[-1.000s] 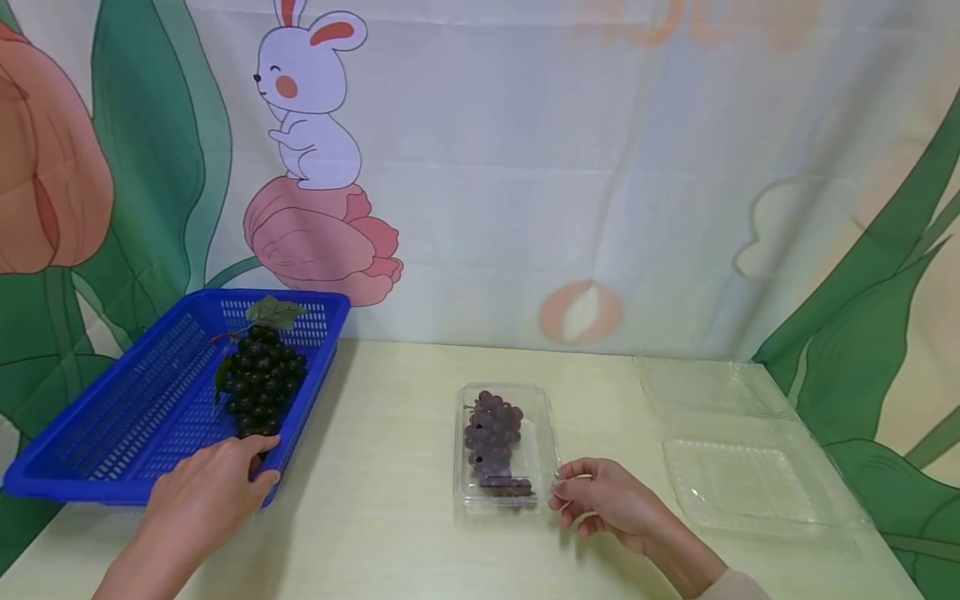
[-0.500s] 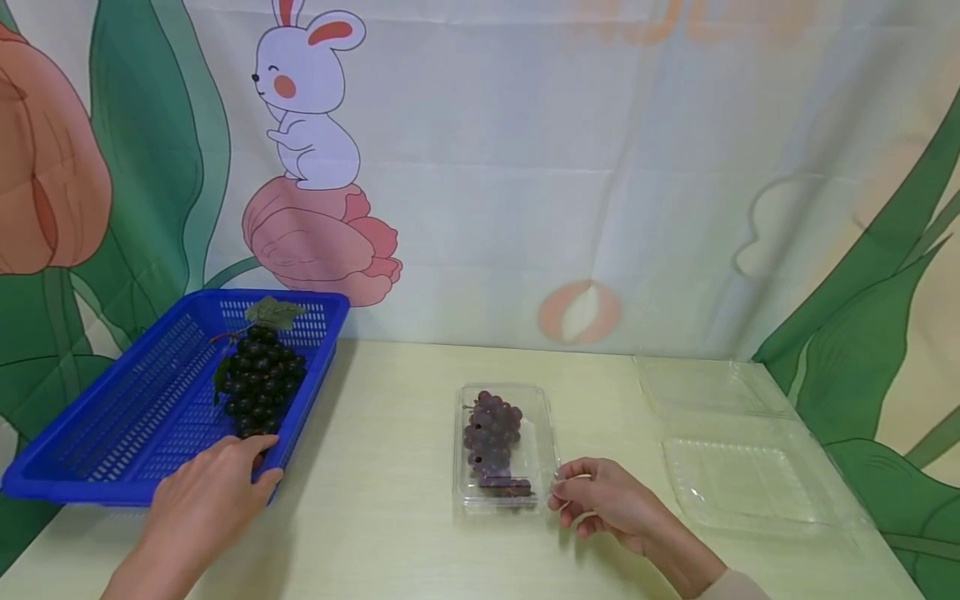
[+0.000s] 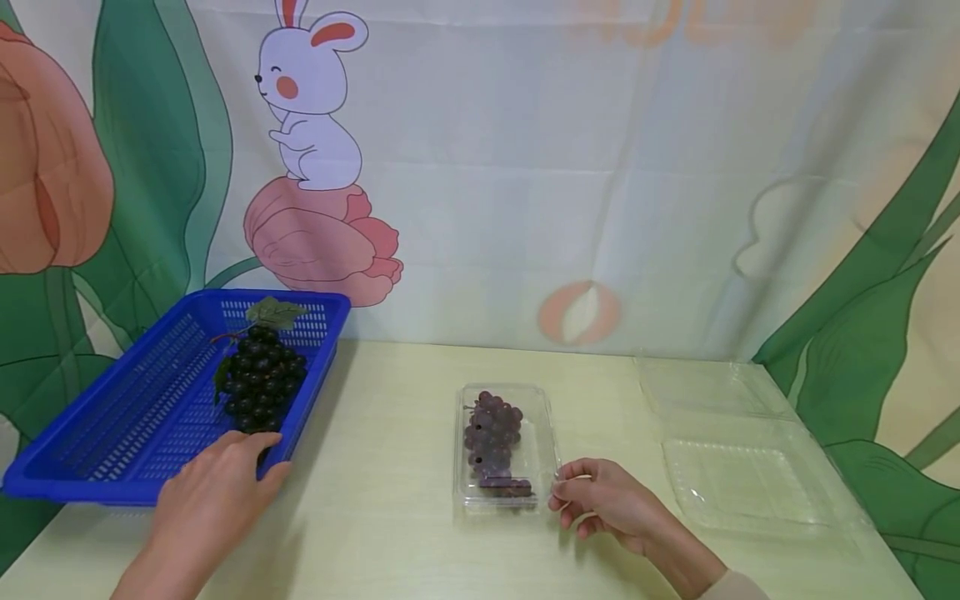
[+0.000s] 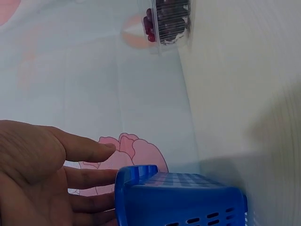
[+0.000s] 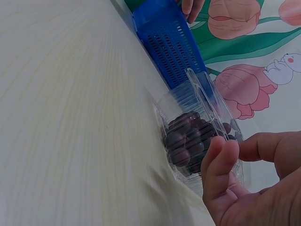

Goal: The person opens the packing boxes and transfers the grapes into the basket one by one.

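A blue plastic basket (image 3: 127, 492) stands at the left, holding a bunch of dark grapes (image 3: 262, 375) with a leaf on top. My left hand (image 3: 217, 487) is at its near right corner, fingers reaching over the rim. In the left wrist view the thumb (image 4: 89, 148) stands away from the basket wall. A clear plastic clamshell box (image 3: 536, 442) with a small bunch of purple grapes (image 3: 493, 433) inside sits mid-table. With thumb and fingertips, my right hand (image 3: 607, 500) pinches the box's right edge near its front corner.
An opened clear plastic clamshell (image 3: 750, 483) lies flat at the right of the pale table (image 3: 390, 467). Behind the table hangs a printed curtain (image 3: 480, 208) with a rabbit and flowers.
My left hand has shifted slightly to the right and its thumb has moved away from the basket rim. My right hand and the clamshell box have stayed in place.
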`<state>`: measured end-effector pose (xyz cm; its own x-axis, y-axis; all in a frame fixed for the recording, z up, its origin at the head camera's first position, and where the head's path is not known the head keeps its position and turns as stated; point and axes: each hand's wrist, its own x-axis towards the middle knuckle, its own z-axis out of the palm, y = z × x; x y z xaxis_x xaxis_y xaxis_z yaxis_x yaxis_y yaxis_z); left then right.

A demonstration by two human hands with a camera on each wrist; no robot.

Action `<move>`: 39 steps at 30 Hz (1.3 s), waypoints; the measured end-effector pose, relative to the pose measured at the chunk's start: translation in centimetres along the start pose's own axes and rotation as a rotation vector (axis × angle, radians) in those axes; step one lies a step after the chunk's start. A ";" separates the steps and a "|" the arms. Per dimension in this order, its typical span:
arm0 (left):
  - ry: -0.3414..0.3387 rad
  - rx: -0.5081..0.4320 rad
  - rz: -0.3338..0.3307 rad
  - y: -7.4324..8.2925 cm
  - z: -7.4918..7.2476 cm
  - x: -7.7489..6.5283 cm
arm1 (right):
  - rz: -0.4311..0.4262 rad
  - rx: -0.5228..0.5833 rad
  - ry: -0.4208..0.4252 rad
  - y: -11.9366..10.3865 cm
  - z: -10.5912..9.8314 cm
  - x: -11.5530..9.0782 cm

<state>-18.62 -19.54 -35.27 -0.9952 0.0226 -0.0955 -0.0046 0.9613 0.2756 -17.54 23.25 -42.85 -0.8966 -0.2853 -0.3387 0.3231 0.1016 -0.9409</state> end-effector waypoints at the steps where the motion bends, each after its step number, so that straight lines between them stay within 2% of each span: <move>1: 0.010 -0.005 0.004 0.1 0.1 -0.1 | 0.000 0.000 0.001 0.0 0.0 0.0; 9: 0.097 -0.044 0.037 1.0 0.4 -0.8 | -0.005 -0.004 -0.001 0.0 0.0 -0.1; 16: 0.214 -0.075 0.103 2.0 0.6 -1.5 | -0.003 -0.004 0.000 0.1 -0.1 0.0; 19: 0.242 -0.096 0.119 2.6 0.7 -1.6 | -0.004 -0.003 -0.002 0.1 -0.2 0.1; 23: 0.247 -0.126 0.126 3.5 0.8 -1.6 | -0.004 -0.002 -0.005 0.2 -0.2 0.1; 30: 0.218 -0.186 0.133 5.2 1.2 -1.4 | -0.001 -0.004 0.000 0.1 -0.1 0.0; 39: 0.194 -0.277 0.194 7.1 2.2 -1.2 | -0.002 0.003 -0.001 0.1 -0.2 -0.1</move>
<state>-17.27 -12.16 -35.31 -0.9802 0.1186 0.1589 0.1853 0.8329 0.5214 -17.50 23.43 -42.90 -0.8969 -0.2864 -0.3370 0.3225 0.0980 -0.9415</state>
